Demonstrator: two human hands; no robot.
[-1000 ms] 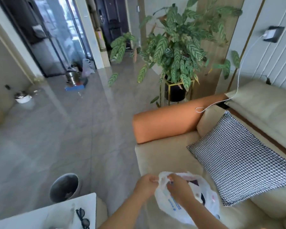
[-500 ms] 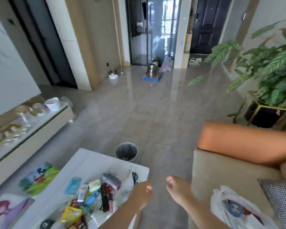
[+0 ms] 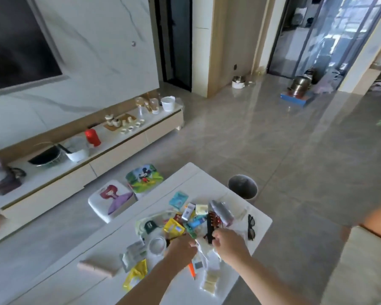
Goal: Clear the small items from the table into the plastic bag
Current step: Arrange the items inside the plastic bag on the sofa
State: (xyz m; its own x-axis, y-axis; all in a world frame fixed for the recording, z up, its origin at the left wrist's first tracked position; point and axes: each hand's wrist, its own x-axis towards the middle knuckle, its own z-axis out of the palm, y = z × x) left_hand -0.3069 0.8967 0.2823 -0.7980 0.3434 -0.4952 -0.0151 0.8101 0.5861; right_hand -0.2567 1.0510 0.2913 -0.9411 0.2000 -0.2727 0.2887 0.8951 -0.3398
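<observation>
The right hand (image 3: pixel 228 244) curls its fingers near the end of a long black comb (image 3: pixel 210 230). It looks like a pinch, but the picture is too blurry to be sure. The left hand (image 3: pixel 180 246) sits just beside it, over the pile. Its fingers bend down onto something small, and I cannot tell what, or if they hold it.

A second ago both hands were on the plastic bag over on the sofa. Now they have come back to the white table (image 3: pixel 260 219), and the bag is not in the picture at all. It is probably off to the right.

So one load seems done and a new grab is starting. Lots of small things are left: a yellow packet (image 3: pixel 174 227), a silver bottle (image 3: pixel 221 211), black glasses (image 3: pixel 251 226) and an orange pen (image 3: pixel 191 269).
</observation>
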